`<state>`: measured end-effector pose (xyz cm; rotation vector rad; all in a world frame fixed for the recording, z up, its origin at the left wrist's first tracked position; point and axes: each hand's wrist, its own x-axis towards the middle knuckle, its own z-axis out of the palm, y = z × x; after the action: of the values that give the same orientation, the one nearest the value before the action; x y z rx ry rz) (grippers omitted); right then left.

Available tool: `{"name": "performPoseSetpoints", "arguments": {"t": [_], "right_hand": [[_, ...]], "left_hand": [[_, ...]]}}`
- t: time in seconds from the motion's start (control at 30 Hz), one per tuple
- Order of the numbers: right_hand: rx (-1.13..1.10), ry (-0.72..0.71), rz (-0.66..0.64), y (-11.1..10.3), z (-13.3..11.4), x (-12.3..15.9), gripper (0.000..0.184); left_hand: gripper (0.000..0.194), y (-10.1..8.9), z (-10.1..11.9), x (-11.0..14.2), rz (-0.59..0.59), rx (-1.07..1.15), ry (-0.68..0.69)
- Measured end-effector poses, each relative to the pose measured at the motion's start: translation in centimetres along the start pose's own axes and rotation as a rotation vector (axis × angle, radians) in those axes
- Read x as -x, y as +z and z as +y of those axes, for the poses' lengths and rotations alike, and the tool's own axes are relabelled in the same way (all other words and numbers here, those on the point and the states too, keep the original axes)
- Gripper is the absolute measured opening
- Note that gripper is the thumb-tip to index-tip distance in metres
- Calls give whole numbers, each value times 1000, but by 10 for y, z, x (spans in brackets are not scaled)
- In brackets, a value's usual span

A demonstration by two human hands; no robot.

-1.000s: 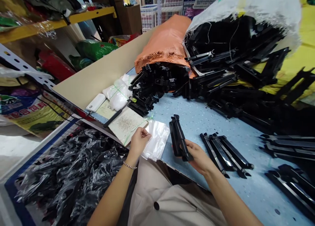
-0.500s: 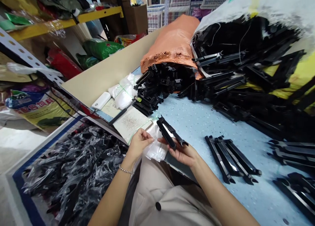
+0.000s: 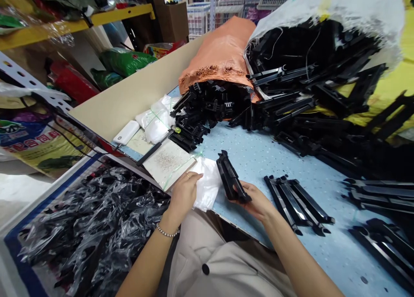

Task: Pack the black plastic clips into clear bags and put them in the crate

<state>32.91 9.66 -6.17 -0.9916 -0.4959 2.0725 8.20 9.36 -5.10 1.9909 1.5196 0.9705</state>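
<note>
My left hand [image 3: 185, 194] lies on the near edge of a stack of clear plastic bags [image 3: 207, 185], its fingers bent and pinching at the top bag. Just right of the stack, my right hand [image 3: 257, 201] grips a small bundle of long black plastic pieces [image 3: 231, 176] from below, tilted with the far end up. How many pieces are in the bundle I cannot tell. Further right, several similar black pieces [image 3: 296, 204] lie side by side on the blue speckled tabletop [image 3: 246, 146].
An orange sack [image 3: 220, 51] and a white sack [image 3: 323, 8] spill black pieces at the back. A cream board [image 3: 168, 161], a white device [image 3: 127, 132] and a wrapped bag bundle [image 3: 157, 120] sit left. Below left stands a bin [image 3: 19, 241] of bagged black parts.
My left hand has come down onto the plastic bags. My right hand has shifted slightly right with the black pieces, which have turned and now sit apart from the bags.
</note>
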Motion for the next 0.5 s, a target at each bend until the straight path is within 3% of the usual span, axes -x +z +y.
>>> {"name": "performPoseSetpoints", "arguments": {"t": [0.1, 0.23, 0.33, 0.4, 0.5], "right_hand": [[-1, 34, -23, 6, 1, 21, 22], [10, 218, -85, 2, 17, 36, 22], [-28, 267, -36, -6, 31, 27, 21], [7, 227, -9, -5, 36, 17, 23], [277, -50, 68, 5, 39, 5, 17]], "left_hand": [[33, 9, 3, -6, 14, 123, -116], [52, 9, 7, -12, -49, 263, -174], [60, 3, 19, -6, -101, 172, -61], [63, 2, 34, 3, -213, 152, 83], [69, 9, 57, 20, -418, 202, 248]]}}
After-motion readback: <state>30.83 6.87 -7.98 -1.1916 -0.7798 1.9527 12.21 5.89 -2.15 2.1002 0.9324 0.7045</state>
